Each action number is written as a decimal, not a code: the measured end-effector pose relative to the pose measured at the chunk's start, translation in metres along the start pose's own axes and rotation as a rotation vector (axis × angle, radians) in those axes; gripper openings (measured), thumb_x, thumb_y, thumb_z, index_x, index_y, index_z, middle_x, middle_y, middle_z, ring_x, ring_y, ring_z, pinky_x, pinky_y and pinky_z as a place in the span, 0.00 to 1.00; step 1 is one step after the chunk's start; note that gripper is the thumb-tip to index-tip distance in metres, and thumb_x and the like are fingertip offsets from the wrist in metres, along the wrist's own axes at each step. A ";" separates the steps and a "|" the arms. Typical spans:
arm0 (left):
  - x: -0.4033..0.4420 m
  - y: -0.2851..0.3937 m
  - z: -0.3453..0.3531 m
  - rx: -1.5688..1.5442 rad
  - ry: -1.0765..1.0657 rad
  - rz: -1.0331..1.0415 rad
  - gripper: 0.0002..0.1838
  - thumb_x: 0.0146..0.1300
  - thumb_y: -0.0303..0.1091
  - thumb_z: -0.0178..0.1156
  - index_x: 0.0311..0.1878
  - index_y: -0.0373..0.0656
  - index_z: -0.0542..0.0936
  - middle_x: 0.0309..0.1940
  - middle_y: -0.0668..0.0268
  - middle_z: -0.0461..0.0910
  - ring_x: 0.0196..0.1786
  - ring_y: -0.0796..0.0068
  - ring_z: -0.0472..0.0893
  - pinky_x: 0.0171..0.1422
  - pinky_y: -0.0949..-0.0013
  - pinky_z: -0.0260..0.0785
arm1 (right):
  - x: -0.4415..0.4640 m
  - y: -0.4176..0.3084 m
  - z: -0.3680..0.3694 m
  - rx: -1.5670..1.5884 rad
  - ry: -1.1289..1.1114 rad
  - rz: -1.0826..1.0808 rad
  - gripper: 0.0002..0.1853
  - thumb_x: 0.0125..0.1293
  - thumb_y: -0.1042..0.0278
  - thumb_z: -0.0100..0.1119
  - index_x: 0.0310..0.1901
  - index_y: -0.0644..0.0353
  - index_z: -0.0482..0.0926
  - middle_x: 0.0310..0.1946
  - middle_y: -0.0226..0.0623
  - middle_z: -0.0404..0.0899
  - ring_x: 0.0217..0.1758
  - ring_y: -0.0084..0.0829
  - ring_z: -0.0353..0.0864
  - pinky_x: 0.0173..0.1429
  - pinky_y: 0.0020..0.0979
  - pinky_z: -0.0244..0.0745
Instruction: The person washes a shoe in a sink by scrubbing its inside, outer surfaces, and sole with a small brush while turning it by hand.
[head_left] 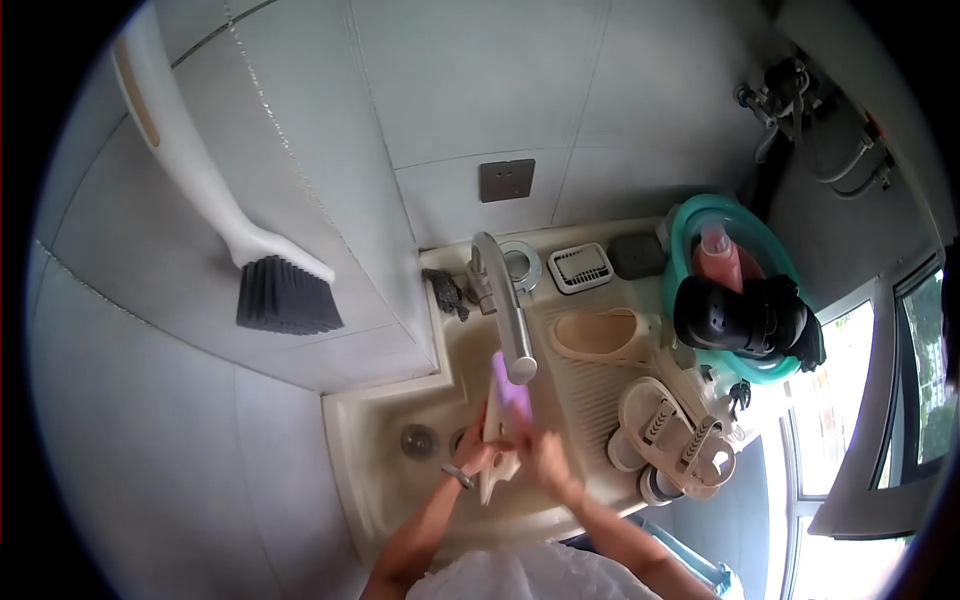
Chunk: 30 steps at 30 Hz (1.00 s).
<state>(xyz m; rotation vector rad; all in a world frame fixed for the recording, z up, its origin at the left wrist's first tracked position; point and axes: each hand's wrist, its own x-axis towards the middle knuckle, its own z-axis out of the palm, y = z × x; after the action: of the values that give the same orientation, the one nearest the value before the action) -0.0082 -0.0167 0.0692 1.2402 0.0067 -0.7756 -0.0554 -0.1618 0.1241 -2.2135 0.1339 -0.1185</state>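
2 hands (486,455) (543,461) hold a beige shoe (493,418) and purple object (513,392).

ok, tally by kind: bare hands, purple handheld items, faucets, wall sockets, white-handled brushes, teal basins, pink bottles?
Hands (left hand, right hand): 2
Purple item: 1
Faucet: 1
Wall socket: 1
White-handled brush: 1
Teal basin: 1
Pink bottle: 1
Total: 8

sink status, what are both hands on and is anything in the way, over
Left hand holding cream shoe over basin. Right hand holding purple tool. Faucet spout overhead, possibly crowding the work.
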 end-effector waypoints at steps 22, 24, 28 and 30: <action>-0.007 0.006 -0.011 0.066 -0.086 0.244 0.57 0.47 0.19 0.68 0.77 0.48 0.44 0.68 0.61 0.61 0.67 0.68 0.64 0.69 0.66 0.57 | 0.023 -0.018 -0.047 0.275 0.028 0.224 0.21 0.70 0.68 0.47 0.63 0.49 0.72 0.23 0.55 0.68 0.24 0.24 0.73 0.32 0.34 0.70; -0.008 0.003 -0.010 0.045 -0.088 0.218 0.57 0.47 0.20 0.68 0.77 0.49 0.43 0.69 0.61 0.61 0.67 0.69 0.64 0.69 0.66 0.58 | 0.008 -0.018 -0.040 0.201 0.067 0.106 0.21 0.69 0.69 0.48 0.63 0.50 0.72 0.24 0.56 0.69 0.22 0.29 0.77 0.32 0.35 0.71; -0.011 -0.007 -0.002 -0.005 -0.138 0.144 0.58 0.47 0.20 0.68 0.77 0.48 0.40 0.69 0.61 0.60 0.68 0.68 0.63 0.70 0.65 0.58 | 0.028 0.002 -0.019 0.104 0.037 0.136 0.13 0.68 0.69 0.49 0.53 0.58 0.75 0.24 0.53 0.65 0.28 0.28 0.68 0.32 0.33 0.69; -0.006 -0.015 -0.008 -0.002 -0.145 0.209 0.59 0.47 0.20 0.68 0.77 0.48 0.40 0.70 0.61 0.58 0.70 0.68 0.60 0.71 0.65 0.56 | 0.051 0.013 -0.020 0.191 0.023 0.198 0.13 0.69 0.67 0.49 0.52 0.60 0.74 0.22 0.46 0.62 0.28 0.20 0.63 0.31 0.29 0.67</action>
<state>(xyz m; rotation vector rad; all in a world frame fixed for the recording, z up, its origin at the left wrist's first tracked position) -0.0173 -0.0084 0.0557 1.1596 -0.2371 -0.6806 -0.0084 -0.1927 0.1275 -1.9967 0.3399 -0.0448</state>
